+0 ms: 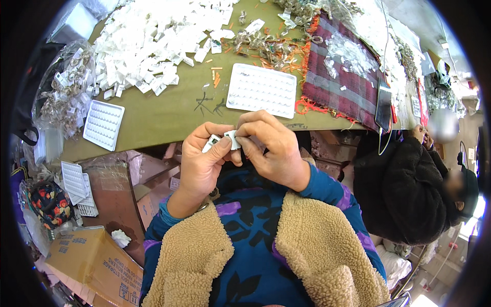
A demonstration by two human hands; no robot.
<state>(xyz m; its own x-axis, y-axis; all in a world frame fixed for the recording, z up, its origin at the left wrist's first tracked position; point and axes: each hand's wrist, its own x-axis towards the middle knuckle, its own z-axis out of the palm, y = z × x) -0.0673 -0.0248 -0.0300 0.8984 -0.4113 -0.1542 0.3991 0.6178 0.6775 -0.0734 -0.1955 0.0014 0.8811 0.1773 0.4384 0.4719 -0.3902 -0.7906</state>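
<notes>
In front of my chest, at the table's near edge, both hands meet over small white plastic parts. My left hand (199, 159) is closed round a small white plastic casing (210, 144) with a dark opening. My right hand (273, 149) pinches a second white plastic piece (233, 139) between thumb and fingers, right beside the left thumb. Whether the two pieces join is hidden by the fingers. Beyond my hands a white tray (262, 91) with rows of small bumps lies on the green table (169, 113). A large heap of similar white plastic parts (148, 46) spreads at the far left.
Metal-looking small parts (273, 51) and orange strips (217, 80) lie behind the tray. A plaid cloth (335, 94) holds clear pieces; a phone (383, 107) rests there. Another tray (104, 125) and a filled bag (64, 92) are left. A cardboard box (94, 263) stands below. A co-worker (404, 189) sits right.
</notes>
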